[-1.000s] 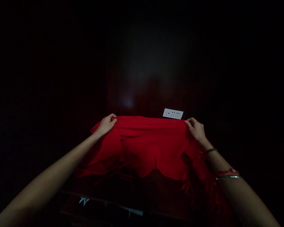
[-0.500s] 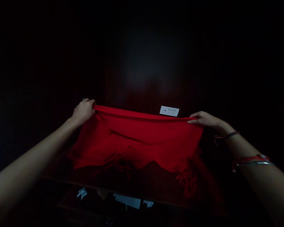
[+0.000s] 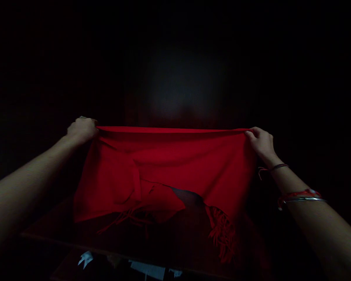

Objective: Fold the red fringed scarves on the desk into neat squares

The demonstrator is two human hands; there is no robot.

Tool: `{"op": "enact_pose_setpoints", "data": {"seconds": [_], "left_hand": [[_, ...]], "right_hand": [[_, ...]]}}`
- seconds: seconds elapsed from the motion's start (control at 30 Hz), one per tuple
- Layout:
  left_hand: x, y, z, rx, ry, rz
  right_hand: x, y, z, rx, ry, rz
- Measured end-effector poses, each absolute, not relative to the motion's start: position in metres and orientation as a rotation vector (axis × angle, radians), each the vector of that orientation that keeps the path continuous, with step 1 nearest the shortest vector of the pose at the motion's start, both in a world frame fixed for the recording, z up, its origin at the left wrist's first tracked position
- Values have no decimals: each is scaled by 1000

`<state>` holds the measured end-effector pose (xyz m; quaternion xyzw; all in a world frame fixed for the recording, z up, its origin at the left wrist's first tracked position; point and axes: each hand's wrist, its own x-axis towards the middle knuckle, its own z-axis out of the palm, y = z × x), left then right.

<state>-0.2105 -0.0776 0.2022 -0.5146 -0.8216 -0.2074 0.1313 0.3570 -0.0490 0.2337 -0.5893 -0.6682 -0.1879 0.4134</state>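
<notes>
A red fringed cloth, like a scarf or shawl (image 3: 175,156), hangs stretched between my two hands with its top edge nearly level. My left hand (image 3: 82,129) is closed on the upper left corner. At the upper right corner, my right hand (image 3: 261,142) pinches the fabric between thumb and fingers. Tassels (image 3: 224,236) dangle from the lower right, and thinner fringe strands hang at the lower middle. The lower edge is uneven, with a dark gap showing between its layers. String bands and a metal bangle circle my right forearm.
Below the cloth runs the front edge of a dark table or shelf (image 3: 105,249). Under it, pale scraps of paper (image 3: 85,258) and a larger pale sheet (image 3: 148,269) show. Behind, a dark surface carries a dim patch of light (image 3: 187,86); the surroundings are very dark.
My hands have moved farther apart, pulling the cloth's top edge wider and more level. My right hand has risen. The white socket plate seen behind the cloth earlier is now hidden.
</notes>
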Motion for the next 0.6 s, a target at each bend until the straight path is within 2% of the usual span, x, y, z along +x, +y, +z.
{"op": "enact_pose_setpoints", "data": {"seconds": [0.1, 0.27, 0.33, 0.5, 0.57, 0.6], "left_hand": [[-228, -78, 216, -1604, -2474, -756], [-234, -80, 209, -2132, -2665, -1631], [-233, -81, 200, -2210, -2789, -1801], [-239, -80, 187, -2059, -2941, -1943], [-243, -75, 190, -1976, -2893, -1791], [-245, -71, 192, -1949, -2867, -1599]], "right_hand": [[365, -44, 247, -1590, -1722, -585], [380, -25, 223, -1802, -2060, -307], [383, -20, 211, -1868, -2169, -210], [387, -21, 198, -2001, -2300, -220], [389, -25, 194, -2035, -2311, -220], [390, -29, 191, -2050, -2316, -201]]}}
